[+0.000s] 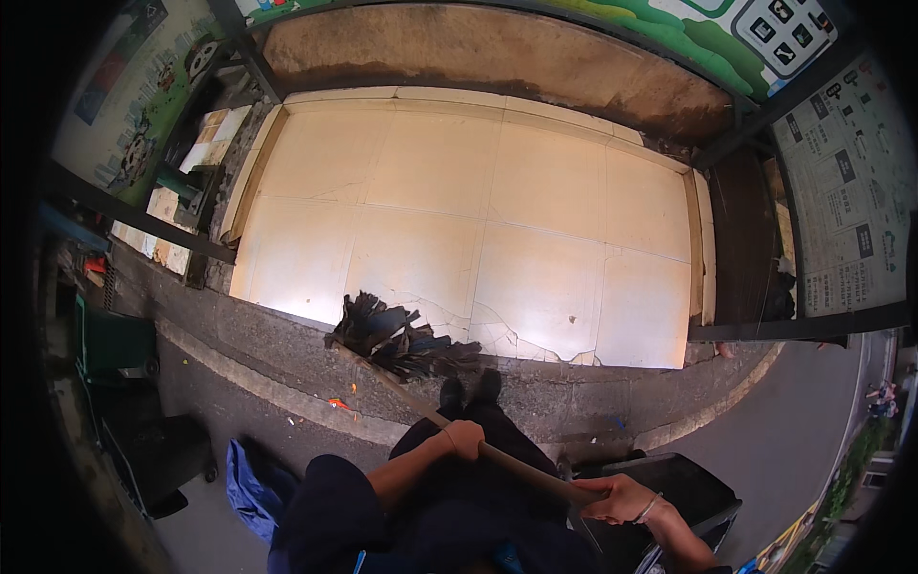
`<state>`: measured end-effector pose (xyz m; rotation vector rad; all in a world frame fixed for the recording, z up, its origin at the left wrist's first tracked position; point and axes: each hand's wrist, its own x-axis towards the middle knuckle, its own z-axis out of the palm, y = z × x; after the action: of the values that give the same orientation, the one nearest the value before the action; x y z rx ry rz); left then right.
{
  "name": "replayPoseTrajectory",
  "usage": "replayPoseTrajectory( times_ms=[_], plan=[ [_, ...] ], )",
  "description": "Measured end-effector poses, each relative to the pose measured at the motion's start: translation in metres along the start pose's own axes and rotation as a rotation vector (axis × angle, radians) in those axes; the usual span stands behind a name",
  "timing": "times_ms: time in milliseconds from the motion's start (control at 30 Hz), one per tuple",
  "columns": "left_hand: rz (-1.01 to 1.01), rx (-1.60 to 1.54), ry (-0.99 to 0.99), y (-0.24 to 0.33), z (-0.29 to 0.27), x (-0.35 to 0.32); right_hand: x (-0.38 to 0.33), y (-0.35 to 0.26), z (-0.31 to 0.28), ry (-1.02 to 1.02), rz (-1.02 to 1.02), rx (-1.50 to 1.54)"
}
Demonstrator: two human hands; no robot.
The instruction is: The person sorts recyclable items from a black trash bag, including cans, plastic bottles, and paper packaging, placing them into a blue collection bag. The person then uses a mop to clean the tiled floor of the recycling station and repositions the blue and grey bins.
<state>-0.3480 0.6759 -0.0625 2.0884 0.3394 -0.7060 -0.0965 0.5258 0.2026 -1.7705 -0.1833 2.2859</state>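
Most of the pale tiled platform (478,201) looks bare; litter specks remain on the kerb (287,368) at eight o'clock. A dark mop (402,340) rests at its six o'clock edge, left hand (466,438) and right hand (617,497) both clasping its wooden handle (516,464).

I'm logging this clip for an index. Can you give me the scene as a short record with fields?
Setting: outdoor tiled platform edged by a stone curb
Left hand: grips the mop handle midway
Right hand: grips the handle's upper end
Mop head: dark strands lying at the platform's cracked front edge
Nearby: blue cloth, green bin, black bin
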Motion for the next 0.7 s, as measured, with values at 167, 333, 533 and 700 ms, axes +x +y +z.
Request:
replayPoseTrajectory(
  times_ms=[167, 333, 533, 700],
  plan=[
    [-0.128, -0.062, 0.176, 0.035, -0.053, -0.061, -0.044, -0.074, -0.02, -0.08, -0.033, -0.314],
    [-0.029, -0.293, 0.492, 0.066, -0.102, -0.102, -0.151, -0.142, -0.037, 0.066, -0.244, -0.874],
    [-0.354, -0.195, 0.425, -0.055, -0.013, -0.107, -0.168, -0.174, -0.051, 0.141, -0.302, -1.03],
    [-0.551, -0.298, 0.562, -0.055, 0.004, -0.148, -0.131, -0.213, -0.048, 0.001, -0.358, -0.994]
  ],
)
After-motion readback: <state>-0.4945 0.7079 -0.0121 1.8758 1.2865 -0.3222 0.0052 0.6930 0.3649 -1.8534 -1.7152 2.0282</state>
